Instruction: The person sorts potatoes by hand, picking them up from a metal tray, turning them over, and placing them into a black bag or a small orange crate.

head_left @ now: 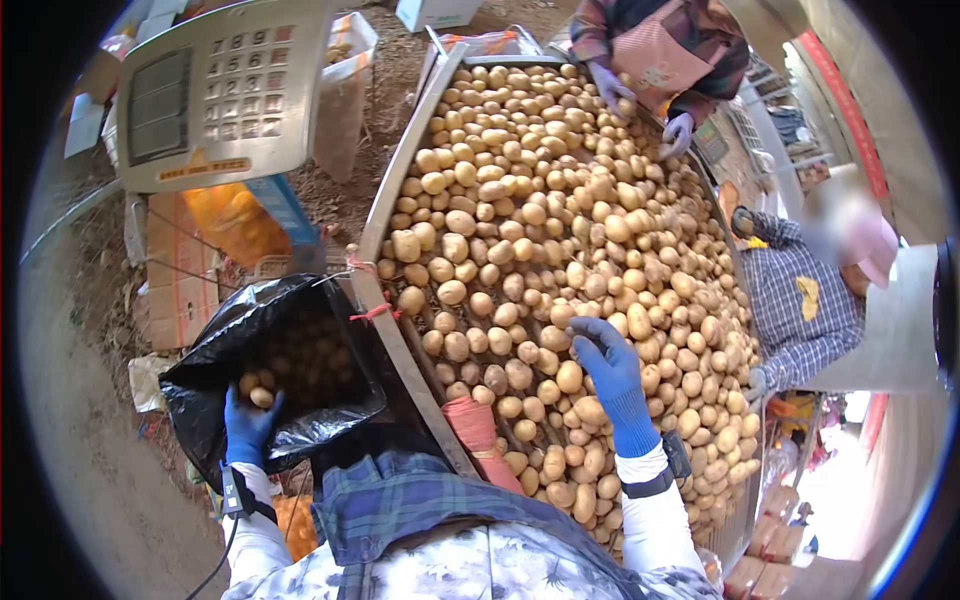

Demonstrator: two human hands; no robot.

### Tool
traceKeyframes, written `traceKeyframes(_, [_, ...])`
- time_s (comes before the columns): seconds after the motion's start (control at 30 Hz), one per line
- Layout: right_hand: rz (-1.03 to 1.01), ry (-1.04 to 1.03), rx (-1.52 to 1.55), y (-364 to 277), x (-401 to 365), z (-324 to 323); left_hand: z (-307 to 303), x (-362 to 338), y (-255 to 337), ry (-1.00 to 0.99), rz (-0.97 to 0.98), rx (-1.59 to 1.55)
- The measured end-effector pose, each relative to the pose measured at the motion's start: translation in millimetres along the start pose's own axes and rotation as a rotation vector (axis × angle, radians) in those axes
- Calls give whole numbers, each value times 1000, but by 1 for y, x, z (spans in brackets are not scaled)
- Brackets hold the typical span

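My left hand (248,428), in a blue glove, is at the near left side of a black plastic bag (222,352). Its fingers and thumb curve around a pair of brightly lit potatoes (261,397) just inside the bag's mouth. Deeper in, more potatoes lie in shadow. Over the sloping sorting table, my right hand (608,378), gloved in blue too, has its thumb apart and fingers loosely bent, with nothing in its grasp. Its fingertips are close above the spread of potatoes (520,250) that covers the table.
A metal rail (405,165) edges the table, with pink wrapping (470,425) at the near corner. A keypad scale display (220,90) stands upper left. Across the table, one person (660,50) handles potatoes in purple gloves; another person in checked sleeves (800,310) is at the right.
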State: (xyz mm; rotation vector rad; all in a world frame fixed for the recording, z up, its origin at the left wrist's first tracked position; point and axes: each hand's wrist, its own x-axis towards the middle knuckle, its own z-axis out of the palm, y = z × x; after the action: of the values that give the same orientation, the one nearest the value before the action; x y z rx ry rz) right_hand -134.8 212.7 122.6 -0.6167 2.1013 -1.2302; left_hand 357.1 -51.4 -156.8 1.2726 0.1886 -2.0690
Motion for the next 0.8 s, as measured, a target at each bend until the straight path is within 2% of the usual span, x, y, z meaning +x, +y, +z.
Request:
traceKeyframes(0.07, [55,48,-21,-2,-3,-11,-7,8,1,164,85,-37])
traceKeyframes(0.1, [57,62,-21,4,-2,-13,2,7,-3,157,76,-29])
traceKeyframes(0.17, [-67,50,-147,17,-2,-13,34,-9,-14,90,35,27])
traceKeyframes(0.2, [-40,55,-228,13,-4,-12,50,-16,-20,83,24,39])
traceKeyframes(0.27, [-60,113,-314,17,-3,-16,83,-26,-33,-183,-53,147])
traceKeyframes(0.3, [-70,148,-383,19,0,-19,95,-28,-40,-190,-61,156])
traceKeyframes(0.37, [-89,182,-461,31,8,-24,118,-35,-54,-497,-208,194])
traceKeyframes(0.43, [-104,210,-540,43,21,-26,164,-61,-85,-516,-228,190])
traceKeyframes(0.5, [-431,136,-956,53,36,-22,193,-72,-111,-773,-406,162])
traceKeyframes(0.57, [-382,128,-953,59,44,-19,220,-82,-137,-842,-478,208])
traceKeyframes(0.63, [-378,17,-1210,46,57,-5,239,-89,-161,-906,-545,250])
traceKeyframes(0.7, [-378,-44,-1131,50,67,-14,253,-92,-185,-990,-520,442])
traceKeyframes(0.77, [-46,-96,-417,50,74,-21,271,-101,-204,-957,-534,476])
traceKeyframes(0.8, [-46,-95,-421,36,69,-19,278,-105,-213,-925,-551,507])
